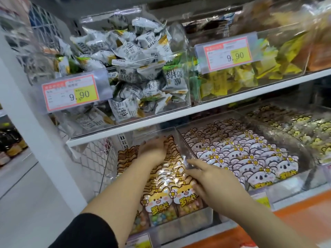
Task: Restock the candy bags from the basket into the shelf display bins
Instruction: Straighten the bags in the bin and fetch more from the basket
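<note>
your right hand (pixel 211 178) lies flat, fingers straight, on the candy bags (pixel 157 203) in the lower-centre bin (pixel 195 219); left hand (pixel 154 149) grip unclear. bin looks nearly full, basket out of view.

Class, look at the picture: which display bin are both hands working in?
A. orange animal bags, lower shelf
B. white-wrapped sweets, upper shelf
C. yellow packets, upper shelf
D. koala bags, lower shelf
A: the left hand and the right hand both touch the row of orange animal bags.
</note>
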